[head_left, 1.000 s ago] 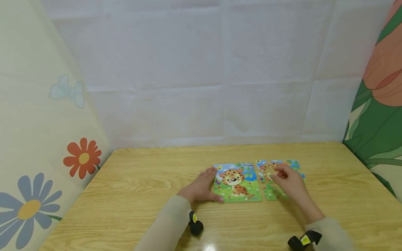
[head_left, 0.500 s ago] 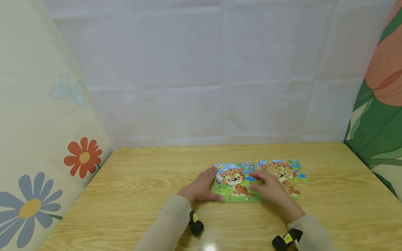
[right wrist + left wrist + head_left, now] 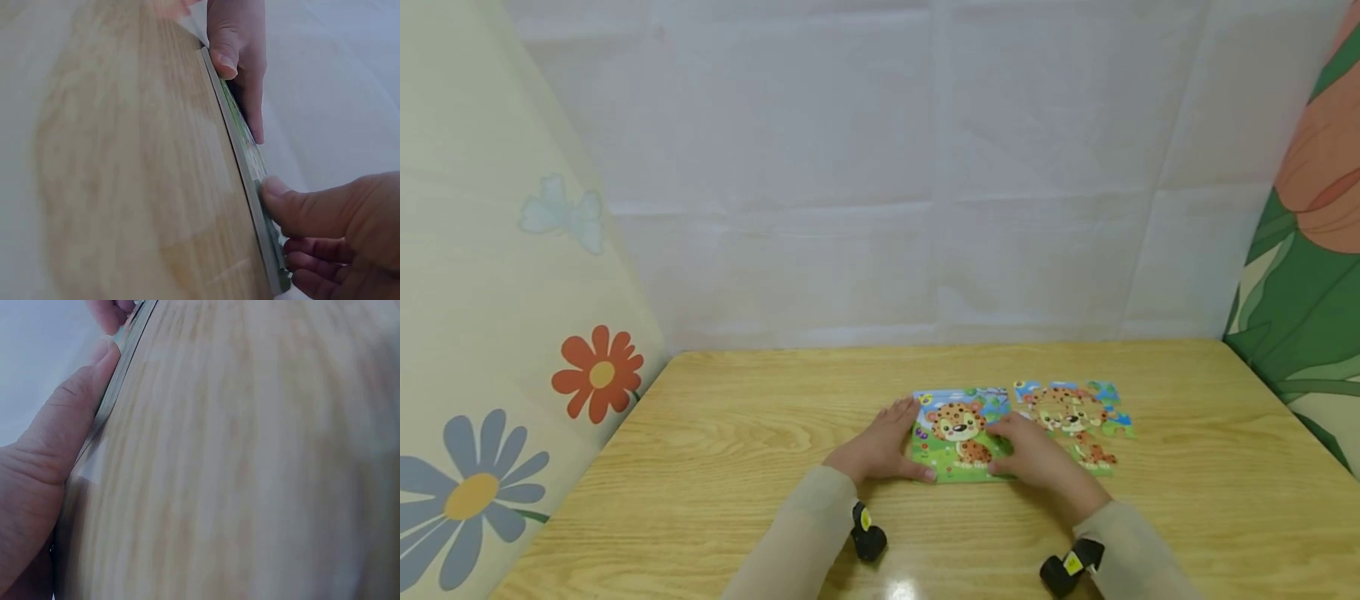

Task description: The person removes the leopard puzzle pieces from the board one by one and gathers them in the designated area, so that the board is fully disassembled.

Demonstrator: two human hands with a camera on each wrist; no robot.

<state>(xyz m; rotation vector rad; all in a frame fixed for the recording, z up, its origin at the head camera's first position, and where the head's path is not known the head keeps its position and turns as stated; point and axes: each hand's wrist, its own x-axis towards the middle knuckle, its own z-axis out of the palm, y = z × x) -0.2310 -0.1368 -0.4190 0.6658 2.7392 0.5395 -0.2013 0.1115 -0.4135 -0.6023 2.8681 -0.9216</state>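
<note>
A flat picture board of a cartoon leopard lies on the wooden table. My left hand rests along its left side, fingers stretched out and thumb near the front corner. On the board's right part lies my right hand, thumb and index finger set apart on the picture, covering its right edge. In the right wrist view the right thumb touches the board close to its front edge, with the other fingers bent beside it. Right of the board, a leopard jigsaw puzzle lies partly behind the right hand.
The wooden table extends around both pictures. A white cloth hangs behind it, with flower-printed panels at the sides. Black wrist cameras sit on the cuffs of light sleeves.
My right hand has moved left from over the jigsaw puzzle onto the right part of the picture board, uncovering more of the puzzle. My left hand has stayed at the board's left side.
</note>
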